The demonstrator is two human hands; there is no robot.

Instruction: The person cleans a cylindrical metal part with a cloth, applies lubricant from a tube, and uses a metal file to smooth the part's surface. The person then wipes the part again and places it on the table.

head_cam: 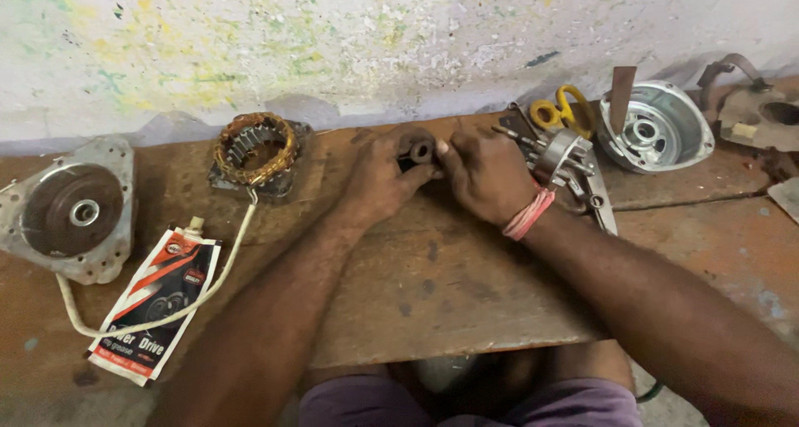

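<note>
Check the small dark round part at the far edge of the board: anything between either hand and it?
Nothing visible. Both the left hand and the right hand already grip the dark round part directly, fingers closed around it from either side. The wound stator and scissors lie off to the sides.

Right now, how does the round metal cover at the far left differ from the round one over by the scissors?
The left cover lies flat on the bench and shows a dark, rusty-brown disc with a pale hub. The right cover is tilted up against the wall and shows its bright silvery hollow inside. The left one has a pale, roughly square flange; the right one's rim is round. Both are round metal housings with a central hole, and neither hand touches them.
</note>
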